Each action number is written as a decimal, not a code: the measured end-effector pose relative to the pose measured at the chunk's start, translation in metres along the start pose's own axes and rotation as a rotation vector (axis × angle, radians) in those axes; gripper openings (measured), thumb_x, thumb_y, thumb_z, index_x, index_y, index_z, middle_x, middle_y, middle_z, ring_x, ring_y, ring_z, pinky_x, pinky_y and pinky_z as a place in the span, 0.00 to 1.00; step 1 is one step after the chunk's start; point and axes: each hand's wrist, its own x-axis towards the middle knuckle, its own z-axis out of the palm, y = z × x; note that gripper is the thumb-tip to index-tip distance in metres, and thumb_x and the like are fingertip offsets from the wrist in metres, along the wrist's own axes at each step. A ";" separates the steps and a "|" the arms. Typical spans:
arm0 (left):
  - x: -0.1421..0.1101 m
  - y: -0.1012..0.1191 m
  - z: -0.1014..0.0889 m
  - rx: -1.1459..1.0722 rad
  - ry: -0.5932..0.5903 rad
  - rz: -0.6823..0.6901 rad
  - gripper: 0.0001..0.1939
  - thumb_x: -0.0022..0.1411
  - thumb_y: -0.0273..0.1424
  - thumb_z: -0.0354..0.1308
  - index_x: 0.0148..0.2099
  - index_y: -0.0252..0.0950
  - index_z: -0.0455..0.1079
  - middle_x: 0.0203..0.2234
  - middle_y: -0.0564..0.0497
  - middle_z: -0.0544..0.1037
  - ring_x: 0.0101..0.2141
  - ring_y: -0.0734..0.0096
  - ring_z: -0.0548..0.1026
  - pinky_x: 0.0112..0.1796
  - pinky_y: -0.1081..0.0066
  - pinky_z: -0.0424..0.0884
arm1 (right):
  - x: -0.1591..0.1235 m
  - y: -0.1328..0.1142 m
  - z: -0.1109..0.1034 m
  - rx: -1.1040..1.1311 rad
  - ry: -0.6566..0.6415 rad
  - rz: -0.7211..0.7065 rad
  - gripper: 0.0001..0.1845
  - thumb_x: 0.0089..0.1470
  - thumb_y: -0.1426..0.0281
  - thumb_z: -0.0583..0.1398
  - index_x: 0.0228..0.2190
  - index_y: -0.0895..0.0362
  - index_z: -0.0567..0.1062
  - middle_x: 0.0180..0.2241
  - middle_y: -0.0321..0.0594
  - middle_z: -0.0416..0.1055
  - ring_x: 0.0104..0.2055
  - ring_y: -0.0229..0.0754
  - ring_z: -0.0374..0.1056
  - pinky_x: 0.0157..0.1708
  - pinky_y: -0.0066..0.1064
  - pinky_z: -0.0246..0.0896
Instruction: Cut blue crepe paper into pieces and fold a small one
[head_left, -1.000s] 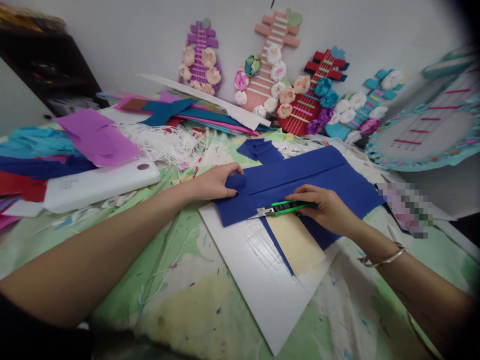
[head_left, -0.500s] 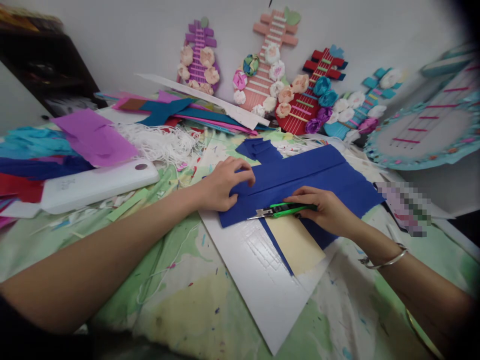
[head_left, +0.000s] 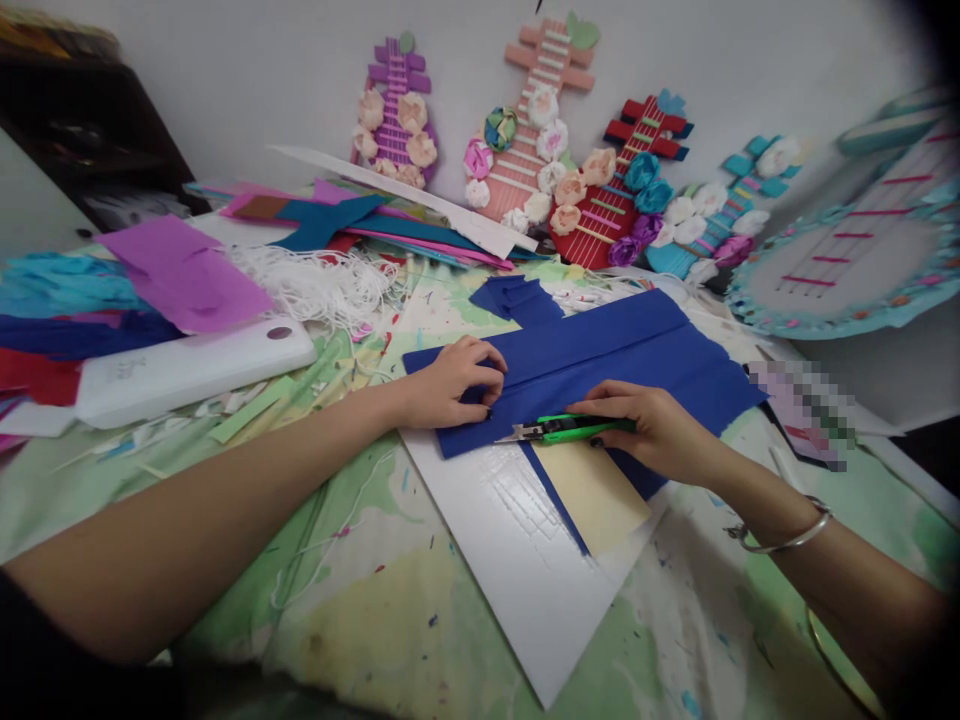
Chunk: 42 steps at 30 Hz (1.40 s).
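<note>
My right hand (head_left: pixel 652 430) grips a green and black utility knife (head_left: pixel 566 428) between thumb and fingers. Its blade points left, lying low over the front edge of the folded blue crepe paper (head_left: pixel 600 345). On the paper's left part rests my left hand (head_left: pixel 457 385), fingers curled and the thumb drawn in near them, apparently pinching or pressing the paper. Under the blue paper lies a white board (head_left: pixel 510 570) scored with cut lines. A cream paper piece (head_left: pixel 592 490) and a narrow blue edge show on the board below the knife.
Paper-flower-decorated lutes, among them a red one (head_left: pixel 596 215), lean along the wall. At left are white cord (head_left: pixel 315 285), purple paper (head_left: pixel 187 280) and a white plastic box-like item (head_left: pixel 195 370). Scraps litter the green patterned tablecloth (head_left: pixel 360 610). A small blue pleated piece (head_left: pixel 517 298) lies behind.
My left hand's thumb and fingers have drawn closer together on the blue paper, and the hand has shifted slightly down. The right hand with the utility knife has moved only a little.
</note>
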 end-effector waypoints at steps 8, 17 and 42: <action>0.001 -0.004 0.001 -0.043 -0.027 -0.003 0.05 0.57 0.32 0.57 0.31 0.37 0.67 0.48 0.46 0.65 0.52 0.57 0.60 0.54 0.55 0.54 | -0.016 -0.002 -0.002 -0.019 0.003 0.063 0.22 0.51 0.78 0.57 0.47 0.50 0.76 0.41 0.40 0.72 0.39 0.43 0.70 0.37 0.31 0.64; 0.002 -0.006 -0.002 -0.137 -0.050 -0.019 0.06 0.59 0.33 0.56 0.31 0.37 0.68 0.49 0.46 0.67 0.52 0.57 0.61 0.55 0.54 0.53 | -0.024 -0.006 -0.008 -0.037 -0.005 0.119 0.21 0.52 0.77 0.56 0.47 0.51 0.75 0.43 0.40 0.72 0.40 0.42 0.70 0.38 0.31 0.64; -0.002 -0.015 -0.002 0.053 0.020 -0.222 0.30 0.56 0.43 0.57 0.59 0.37 0.59 0.56 0.40 0.63 0.56 0.49 0.59 0.55 0.50 0.53 | -0.109 -0.009 -0.003 -0.091 0.240 0.486 0.19 0.54 0.61 0.57 0.47 0.51 0.75 0.46 0.43 0.75 0.45 0.51 0.72 0.42 0.38 0.67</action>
